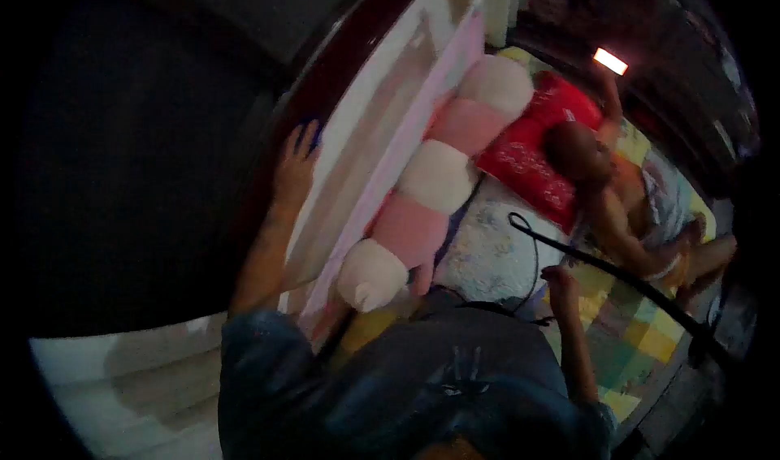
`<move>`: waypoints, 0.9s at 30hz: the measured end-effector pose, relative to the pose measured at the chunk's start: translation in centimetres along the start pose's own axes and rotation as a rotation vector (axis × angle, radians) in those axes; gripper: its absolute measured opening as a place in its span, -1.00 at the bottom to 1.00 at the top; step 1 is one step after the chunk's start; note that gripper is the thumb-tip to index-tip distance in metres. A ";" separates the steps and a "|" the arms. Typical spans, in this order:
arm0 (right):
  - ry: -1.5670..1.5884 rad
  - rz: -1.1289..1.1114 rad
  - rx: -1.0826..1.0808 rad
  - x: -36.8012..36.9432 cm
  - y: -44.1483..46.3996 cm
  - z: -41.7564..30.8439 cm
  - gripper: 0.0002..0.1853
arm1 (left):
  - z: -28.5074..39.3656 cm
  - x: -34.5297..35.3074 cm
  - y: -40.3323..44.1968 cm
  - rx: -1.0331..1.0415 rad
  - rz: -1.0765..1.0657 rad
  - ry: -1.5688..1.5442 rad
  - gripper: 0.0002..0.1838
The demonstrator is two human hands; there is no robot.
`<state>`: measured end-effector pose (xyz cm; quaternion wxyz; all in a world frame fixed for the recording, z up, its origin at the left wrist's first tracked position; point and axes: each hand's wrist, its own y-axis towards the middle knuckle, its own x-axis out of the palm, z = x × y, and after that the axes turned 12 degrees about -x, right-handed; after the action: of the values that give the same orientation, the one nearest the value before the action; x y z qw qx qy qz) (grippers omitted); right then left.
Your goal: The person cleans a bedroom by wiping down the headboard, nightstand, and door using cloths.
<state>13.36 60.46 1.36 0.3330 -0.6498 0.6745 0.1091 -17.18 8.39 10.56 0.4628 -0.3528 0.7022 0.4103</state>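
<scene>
My left hand lies on the dark red edge of a pale panel, its fingers stretched out and apart. My right hand is held in front of my body on the right, fingers curled in. A thin black cord loops close beside those fingers; whether they grip it is too dark to tell. Between my hands lie a long pink and white segmented plush pillow and a pale patterned pillow.
Another person lies at the right by a red pillow, an arm raised towards a bright screen. A yellow-green checked sheet covers the bed. A thick black strap or cable crosses the right side.
</scene>
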 end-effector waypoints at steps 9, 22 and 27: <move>-0.064 -0.020 -0.222 -2.7 5.4 4.3 -0.85 | 1.3 -9.1 -16.7 -0.423 -0.258 0.125 -0.63; 0.404 0.346 -0.437 -12.5 14.4 3.5 -0.81 | 5.8 -10.0 -27.3 -1.023 -0.215 0.137 -0.67; 0.227 0.087 -0.198 -10.3 9.6 6.6 -0.83 | 3.6 -7.7 -30.0 -1.006 -0.125 0.164 -0.59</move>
<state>5.63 73.89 -0.26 0.1838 -0.6577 0.7213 0.1152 12.84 0.05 9.43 0.2029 -0.6042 0.4296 0.6397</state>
